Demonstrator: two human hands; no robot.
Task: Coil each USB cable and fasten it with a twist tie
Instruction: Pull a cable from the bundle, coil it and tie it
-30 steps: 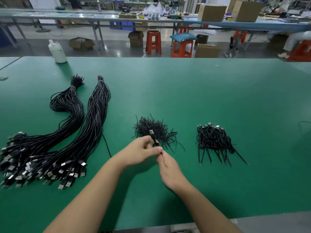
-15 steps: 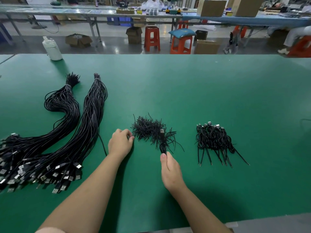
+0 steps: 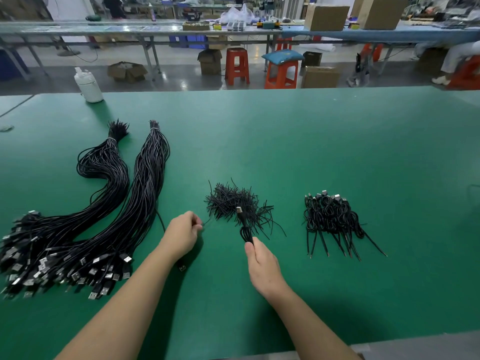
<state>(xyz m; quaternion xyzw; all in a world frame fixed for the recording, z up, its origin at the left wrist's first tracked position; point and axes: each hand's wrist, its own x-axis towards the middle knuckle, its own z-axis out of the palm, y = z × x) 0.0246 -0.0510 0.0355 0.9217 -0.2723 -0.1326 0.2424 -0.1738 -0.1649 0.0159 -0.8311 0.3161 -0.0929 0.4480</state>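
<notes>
**One coiled cable held, one tie picked**

Closest in, the right hand [image 3: 262, 266] pinches a small coiled cable [image 3: 245, 228] at its near end. The loops stick up and away from the fingers, and the silver plug [image 3: 239, 209] points out over the pile of twist ties [image 3: 235, 203]. This cable looks thin, light and bendy. It will likely spring open if the pinch lets go, so the best place to hold it is right across the middle of the loops, where they all cross. The plug is the only hard part.

Just left of the pile of ties, the left hand [image 3: 183, 231] is curled and pinches the end of one thin tie [image 3: 207, 222]. A tie looks very light and wiry, easy to bend and easy to drop. Hold it near one end.

Half a second ago the left hand was a closed fist at the edge of the pile with no tie showing. Now one tie sticks out from its fingers. The right hand has kept its pinch on the coil.

Right of the pile of ties lies a heap of finished cables [image 3: 332, 216]. Far left of it lie two long bundles of loose cables [image 3: 114, 203] on the green bench [image 3: 311, 152]. A white bottle [image 3: 88, 87] stands at the far edge.
</notes>
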